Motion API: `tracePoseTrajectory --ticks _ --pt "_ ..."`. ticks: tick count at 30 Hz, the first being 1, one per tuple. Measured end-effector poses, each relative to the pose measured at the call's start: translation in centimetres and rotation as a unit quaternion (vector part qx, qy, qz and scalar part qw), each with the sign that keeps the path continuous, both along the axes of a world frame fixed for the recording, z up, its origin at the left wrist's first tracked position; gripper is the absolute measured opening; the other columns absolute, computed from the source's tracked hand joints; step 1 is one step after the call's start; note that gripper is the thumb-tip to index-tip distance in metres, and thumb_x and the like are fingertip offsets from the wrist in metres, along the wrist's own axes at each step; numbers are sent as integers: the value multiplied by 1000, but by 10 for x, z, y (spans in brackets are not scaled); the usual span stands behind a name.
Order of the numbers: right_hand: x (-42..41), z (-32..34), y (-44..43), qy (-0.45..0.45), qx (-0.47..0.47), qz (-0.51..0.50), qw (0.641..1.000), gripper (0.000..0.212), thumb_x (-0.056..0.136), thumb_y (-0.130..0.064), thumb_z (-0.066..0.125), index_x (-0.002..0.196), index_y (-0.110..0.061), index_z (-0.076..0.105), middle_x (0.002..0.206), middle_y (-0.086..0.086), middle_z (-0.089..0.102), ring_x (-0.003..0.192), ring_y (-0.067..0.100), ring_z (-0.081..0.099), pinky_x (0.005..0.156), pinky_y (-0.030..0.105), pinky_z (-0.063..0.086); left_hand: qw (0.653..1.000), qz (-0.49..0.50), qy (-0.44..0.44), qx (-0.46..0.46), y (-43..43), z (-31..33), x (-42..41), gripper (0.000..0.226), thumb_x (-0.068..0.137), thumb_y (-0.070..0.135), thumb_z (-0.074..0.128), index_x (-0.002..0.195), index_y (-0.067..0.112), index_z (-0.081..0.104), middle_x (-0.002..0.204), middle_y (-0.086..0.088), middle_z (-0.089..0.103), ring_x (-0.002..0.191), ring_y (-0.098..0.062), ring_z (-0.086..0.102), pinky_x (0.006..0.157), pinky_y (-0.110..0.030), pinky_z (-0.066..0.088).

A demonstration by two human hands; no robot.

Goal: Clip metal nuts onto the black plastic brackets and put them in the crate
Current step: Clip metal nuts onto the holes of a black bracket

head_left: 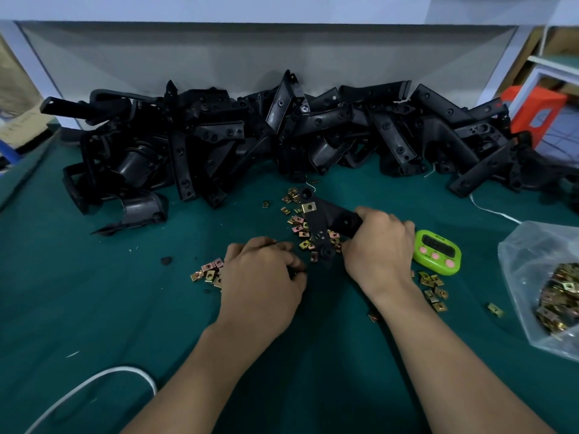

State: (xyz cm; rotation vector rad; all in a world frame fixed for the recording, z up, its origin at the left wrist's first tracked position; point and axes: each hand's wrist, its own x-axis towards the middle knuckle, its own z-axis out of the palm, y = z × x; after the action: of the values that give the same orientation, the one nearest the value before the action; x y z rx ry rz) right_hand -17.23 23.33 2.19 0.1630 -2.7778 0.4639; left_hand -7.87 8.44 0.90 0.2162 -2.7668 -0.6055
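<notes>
Plastic bag [520, 255] | metal nuts [560, 296] inside | right hand [380, 245] grips bracket [326, 217]

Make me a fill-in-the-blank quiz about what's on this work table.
1. The black bracket is gripped by the ____ hand.
2. The timer beside that hand is ____ with pink buttons.
3. The bag holding metal nuts is clear ____.
Answers: right, green, plastic.

Two bare limbs are shown. The left hand [263, 277] and left forearm [200, 371] are located at 7 o'clock of frame centre, the right hand [380, 245] and right forearm [438, 355] at 5 o'clock. Both forearms are uncovered throughout.
</notes>
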Motion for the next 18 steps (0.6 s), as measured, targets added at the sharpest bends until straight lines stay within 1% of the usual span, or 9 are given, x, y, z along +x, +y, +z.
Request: tracePoseTrajectory --ticks 3,6,7,8,9,11,13,16,18 --pt "1 1 -1 -1 -7 4 1000 24 72 -5 64 66 -23 50 57 -6 41 69 26 41 77 39 28 1000 -13 26 -4 2 -2 3 11 91 35 70 90 32 81 119 17 73 126 -10 53 96 -26 22" --pt "2 2 -1 -7 -10 4 1000 22 72 -4 62 67 -23 53 58 -5 45 70 28 47 79 40 31 996 -29 83 -23 4 -3 4 10 91 22 72 84 25 79 101 12 77 109 -11 63 89 -24 28" --pt "2 2 -1 -9 -9 4 1000 21 73 -4 63 69 -23 55 59 -4 47 72 28 49 80 40 32 995 -19 96 11 4 -3 4 12 93 21 70 85 25 78 94 15 76 100 -6 64 84 -21 30" --pt "2 3 -1 -12 -8 5 1000 19 74 -5 64 70 -22 56 61 -3 48 72 28 50 81 40 33 992 2 101 75 3 0 4 15 96 22 67 85 28 75 84 17 73 88 -1 63 78 -16 34" --pt "2 3 0 -13 -9 7 1000 18 74 -7 65 71 -22 57 61 -3 49 72 27 48 81 40 33 981 22 106 164 2 3 3 18 98 23 63 83 29 73 75 17 71 78 -1 65 71 -12 39" --pt "2 3 0 -14 -13 11 1000 18 73 -7 67 71 -22 56 62 -3 50 71 26 44 81 40 31 926 46 122 355 0 9 3 24 101 20 58 83 27 71 70 10 73 65 -6 70 59 -13 50" --pt "3 3 0 -15 -16 12 1000 20 73 -6 66 70 -22 55 62 -2 50 72 26 43 81 40 31 860 55 121 493 -2 16 3 24 102 14 56 84 17 72 73 -2 76 65 -19 75 55 -21 56" --pt "3 4 -1 -18 -23 17 999 25 74 -5 65 67 -24 50 61 -3 49 72 26 44 83 40 32 782 71 97 612 -5 21 3 20 99 9 61 85 7 75 75 -15 76 67 -28 76 55 -25 58" --pt "4 5 -1 -20 -27 19 999 26 75 -4 64 68 -24 51 62 -2 51 73 26 44 85 40 33 754 68 88 647 -9 21 1 23 97 8 63 80 9 79 79 -18 76 70 -27 76 56 -25 58"
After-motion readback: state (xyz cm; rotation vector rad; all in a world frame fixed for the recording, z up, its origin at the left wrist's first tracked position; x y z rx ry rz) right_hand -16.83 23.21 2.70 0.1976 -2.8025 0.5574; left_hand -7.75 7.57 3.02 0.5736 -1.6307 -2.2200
